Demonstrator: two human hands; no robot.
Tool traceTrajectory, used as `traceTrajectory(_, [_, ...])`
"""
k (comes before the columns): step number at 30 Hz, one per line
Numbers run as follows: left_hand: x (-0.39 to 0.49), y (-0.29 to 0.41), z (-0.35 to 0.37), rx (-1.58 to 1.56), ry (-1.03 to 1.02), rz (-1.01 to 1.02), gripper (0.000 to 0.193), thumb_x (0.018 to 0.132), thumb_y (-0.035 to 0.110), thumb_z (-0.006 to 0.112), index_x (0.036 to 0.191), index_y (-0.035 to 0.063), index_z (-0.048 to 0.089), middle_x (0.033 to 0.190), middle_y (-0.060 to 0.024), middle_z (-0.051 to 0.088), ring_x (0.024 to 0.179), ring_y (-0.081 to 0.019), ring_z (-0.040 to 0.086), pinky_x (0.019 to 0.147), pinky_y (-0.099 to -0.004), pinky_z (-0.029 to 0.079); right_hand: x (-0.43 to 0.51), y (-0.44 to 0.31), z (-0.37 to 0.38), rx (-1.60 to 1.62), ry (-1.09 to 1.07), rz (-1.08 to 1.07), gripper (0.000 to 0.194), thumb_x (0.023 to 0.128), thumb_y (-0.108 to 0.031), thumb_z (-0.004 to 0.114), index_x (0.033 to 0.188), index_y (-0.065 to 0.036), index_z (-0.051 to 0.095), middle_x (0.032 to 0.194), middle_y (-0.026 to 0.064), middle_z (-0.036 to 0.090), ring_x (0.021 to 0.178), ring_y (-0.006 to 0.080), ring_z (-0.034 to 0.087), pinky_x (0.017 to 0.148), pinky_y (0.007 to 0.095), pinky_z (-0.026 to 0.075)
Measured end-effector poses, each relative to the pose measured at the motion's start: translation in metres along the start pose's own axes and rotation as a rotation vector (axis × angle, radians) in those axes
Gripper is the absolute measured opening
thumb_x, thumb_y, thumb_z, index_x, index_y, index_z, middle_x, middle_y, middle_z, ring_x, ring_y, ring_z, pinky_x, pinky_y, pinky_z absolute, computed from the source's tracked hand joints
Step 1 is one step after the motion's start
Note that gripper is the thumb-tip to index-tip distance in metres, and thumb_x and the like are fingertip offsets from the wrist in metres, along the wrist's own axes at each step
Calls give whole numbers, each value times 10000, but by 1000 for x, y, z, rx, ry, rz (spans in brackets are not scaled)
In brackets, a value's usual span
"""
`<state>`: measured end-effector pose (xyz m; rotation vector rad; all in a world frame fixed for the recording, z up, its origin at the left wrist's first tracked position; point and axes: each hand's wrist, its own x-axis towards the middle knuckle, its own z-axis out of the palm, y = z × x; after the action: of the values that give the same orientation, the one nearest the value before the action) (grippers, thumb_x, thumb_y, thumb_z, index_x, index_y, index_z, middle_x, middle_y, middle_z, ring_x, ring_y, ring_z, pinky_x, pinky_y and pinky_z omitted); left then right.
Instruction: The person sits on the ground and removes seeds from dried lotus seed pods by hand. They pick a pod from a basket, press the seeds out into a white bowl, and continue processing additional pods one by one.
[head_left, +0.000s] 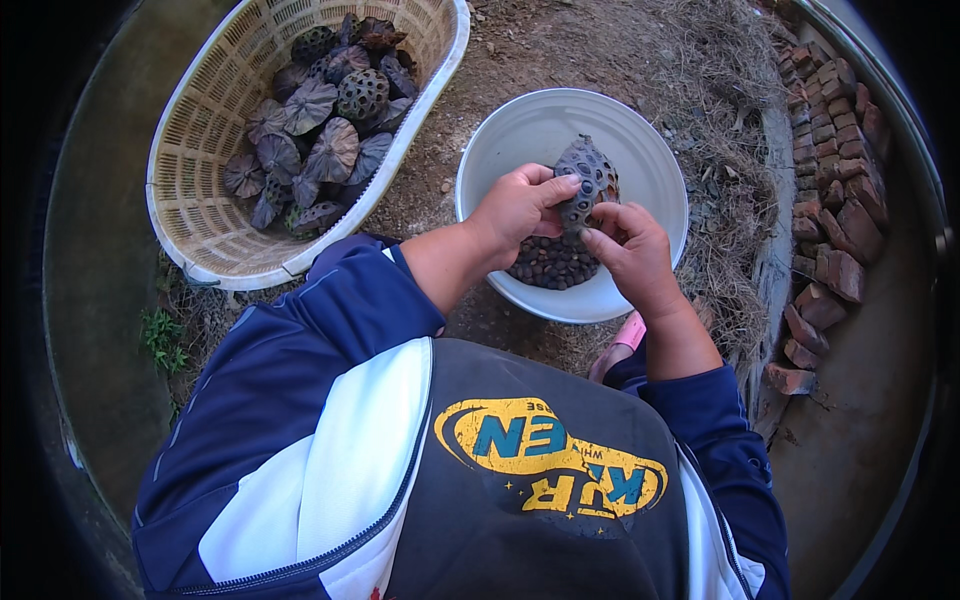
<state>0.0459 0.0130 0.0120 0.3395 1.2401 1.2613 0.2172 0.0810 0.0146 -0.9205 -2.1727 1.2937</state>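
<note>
A dried lotus seed pod (584, 177) is held over a wide pale basin (645, 142), its pitted face turned up with dark seeds in some holes. My left hand (521, 206) grips the pod's left side, thumb on its face. At its lower right edge, my right hand (636, 251) pinches the rim between thumb and fingers. Below the hands, a heap of dark lotus seeds (555, 264) lies in the basin, partly hidden by them. To the left, a plastic lattice basket (202, 112) holds many dried pods (311, 105), some face up, others with ribbed undersides showing.
Stacked red bricks (836, 150) stand on the right, with loose ones nearer me. Dry grass (724, 97) and a pale strip border the bare soil (540, 45). A pink shoe (632, 331) shows below the basin, and a green plant (163, 341) grows at left.
</note>
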Motion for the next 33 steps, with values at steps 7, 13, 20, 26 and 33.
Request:
traceTrajectory(7, [-4,1,2,157,-35,-5,212,885,238,650,978,56,597,877,-34,631,751,-109,592,686,-263,492,0,9,4,97,31,152,174,754,-91,733,875,13,665,750,60,555,662,140,541,615,273,453])
traceTrajectory(13, [-2,-6,-2,253,-78,72,223,867,162,665,1020,20,587,880,-41,630,729,-97,577,657,-241,489,-1,4,7,-73,31,112,127,737,-75,701,813,11,648,727,83,567,655,177,560,613,293,465])
traceTrajectory(20, [-6,-4,2,173,-119,127,189,867,148,650,988,19,583,851,-44,617,711,-108,577,642,-244,497,-2,8,11,-135,212,-8,72,745,-57,663,798,-11,647,714,85,570,616,192,570,592,303,473])
traceTrajectory(26, [-2,-5,-4,-76,-156,16,156,893,161,616,985,38,587,871,-44,627,723,-117,595,671,-255,517,1,5,7,-1,242,-16,47,768,-32,658,811,-17,646,715,78,574,604,155,571,587,283,468])
traceTrajectory(33, [-3,-3,-1,-62,-44,-7,157,891,162,624,979,37,587,874,-46,629,716,-113,592,652,-255,518,-1,3,2,-104,103,-187,134,786,-34,683,911,-6,644,794,73,557,694,168,564,642,259,463])
